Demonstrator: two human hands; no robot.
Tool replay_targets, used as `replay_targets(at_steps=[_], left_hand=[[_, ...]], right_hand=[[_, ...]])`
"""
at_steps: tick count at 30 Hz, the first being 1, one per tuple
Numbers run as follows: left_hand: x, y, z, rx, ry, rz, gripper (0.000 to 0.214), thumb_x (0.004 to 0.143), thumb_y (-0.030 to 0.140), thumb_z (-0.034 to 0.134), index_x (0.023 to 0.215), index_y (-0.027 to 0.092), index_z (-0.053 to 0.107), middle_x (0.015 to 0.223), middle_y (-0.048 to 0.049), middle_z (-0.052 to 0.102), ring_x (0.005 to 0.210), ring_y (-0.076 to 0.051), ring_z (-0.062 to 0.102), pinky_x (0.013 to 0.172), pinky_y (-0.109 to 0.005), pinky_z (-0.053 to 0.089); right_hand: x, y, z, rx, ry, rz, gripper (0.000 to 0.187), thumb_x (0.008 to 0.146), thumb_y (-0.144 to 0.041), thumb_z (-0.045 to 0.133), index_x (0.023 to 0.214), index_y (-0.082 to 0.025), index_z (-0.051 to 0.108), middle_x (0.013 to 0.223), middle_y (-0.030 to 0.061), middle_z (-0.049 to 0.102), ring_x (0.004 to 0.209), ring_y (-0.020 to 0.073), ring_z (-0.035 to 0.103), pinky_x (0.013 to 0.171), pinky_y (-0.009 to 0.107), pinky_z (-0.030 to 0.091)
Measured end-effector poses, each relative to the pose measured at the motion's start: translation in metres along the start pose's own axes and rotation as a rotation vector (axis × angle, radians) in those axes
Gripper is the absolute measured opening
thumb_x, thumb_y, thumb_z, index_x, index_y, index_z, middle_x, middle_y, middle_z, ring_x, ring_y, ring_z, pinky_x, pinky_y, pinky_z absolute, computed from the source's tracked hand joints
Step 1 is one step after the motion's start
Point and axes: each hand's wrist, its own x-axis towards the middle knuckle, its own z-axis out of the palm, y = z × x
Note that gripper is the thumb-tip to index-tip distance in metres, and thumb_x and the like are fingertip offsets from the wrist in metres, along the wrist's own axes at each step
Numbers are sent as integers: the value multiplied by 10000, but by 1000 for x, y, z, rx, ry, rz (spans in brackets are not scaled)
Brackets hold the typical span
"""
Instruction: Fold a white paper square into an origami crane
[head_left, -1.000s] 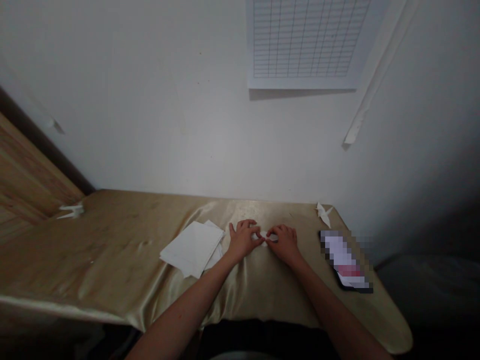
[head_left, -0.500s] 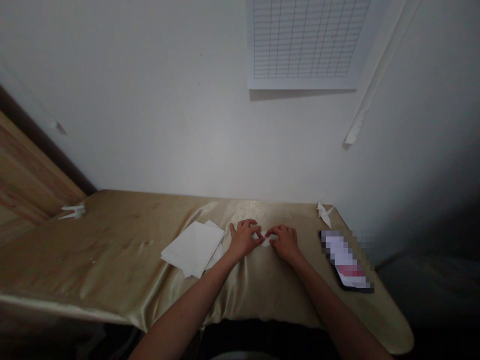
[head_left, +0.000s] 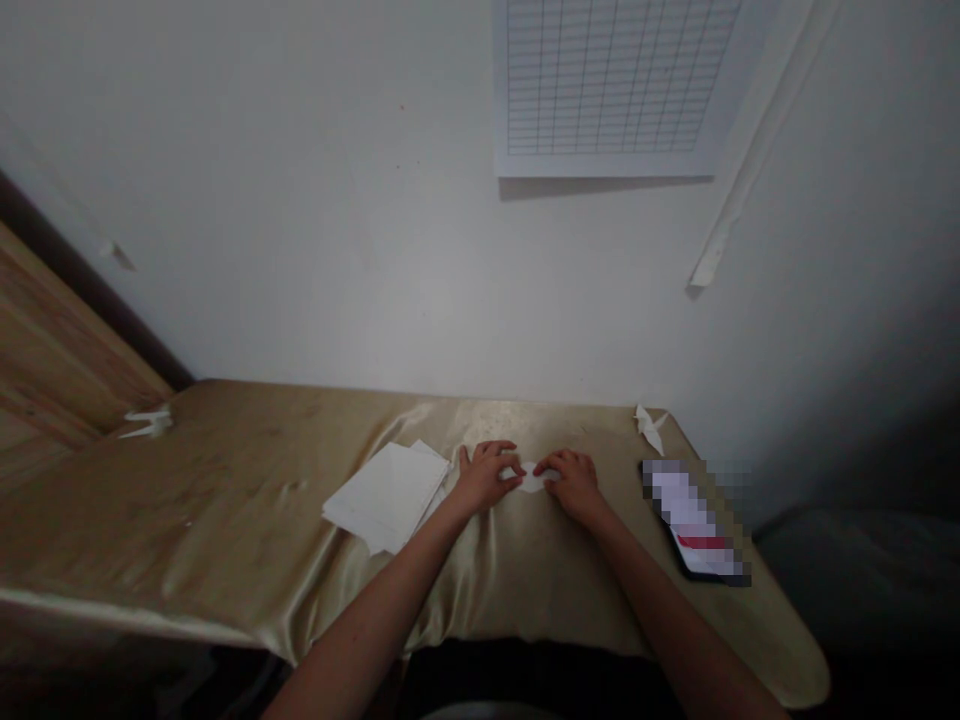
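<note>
Left hand [head_left: 484, 482] and right hand [head_left: 576, 484] curled, flanking small white paper [head_left: 531, 482] on bench [head_left: 540, 580], right of paper stack [head_left: 388, 492]; firm grip cannot be told. Step, judged: fingertip shaping; next move calls for light, even pressure.

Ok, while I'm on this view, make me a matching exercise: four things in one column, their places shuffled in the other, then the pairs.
Things:
1. Small white paper piece
2. Stack of white paper sheets
3. Dark-edged rectangular phone
4. White sheet with printed grid

Places:
A. Right of the right hand
B. On the pale wall
C. Between the hands
D. Left of the left hand

Pairs: 1-C, 2-D, 3-A, 4-B
</note>
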Motion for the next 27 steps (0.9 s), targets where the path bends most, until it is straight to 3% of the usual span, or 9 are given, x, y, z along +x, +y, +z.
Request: replay_targets(at_steps=[11, 16, 19, 27], left_hand=[[-6, -3, -20, -55, -91, 35, 219, 866, 297, 696, 1054, 402, 735, 1495, 39, 513, 1428, -251, 373, 1187, -669, 23], [-5, 1, -13, -60, -32, 30, 162, 825, 443, 741, 976, 385, 751, 1452, 38, 551, 1394, -276, 404, 1168, -692, 35], [-4, 8, -4, -33, 58, -1, 173, 818, 478, 744, 935, 350, 746, 1407, 24, 583, 1362, -293, 420, 1152, -703, 64], [-1, 15, 0, -11, 50, -52, 194, 797, 479, 763, 930, 340, 735, 1416, 16, 565, 1366, -298, 400, 1145, -698, 87]], right_hand=[[-1, 12, -9, 51, -44, -102, 478, 767, -49, 486, 1060, -323, 746, 1174, 0, 667, 1164, 170, 534, 1049, 320, 289], [-5, 4, -12, 41, 19, -114, 235, 888, -261, 549, 972, -295, 765, 1067, 22, 684, 1093, 191, 563, 1030, 335, 316], [-8, -5, -9, -8, 93, -74, 165, 850, -386, 656, 933, -287, 759, 1060, 29, 670, 1095, 213, 550, 1019, 349, 317], [-8, -8, -4, -30, 108, -64, 167, 829, -368, 704, 978, -299, 737, 1085, 25, 643, 1120, 216, 527, 1046, 362, 279]])
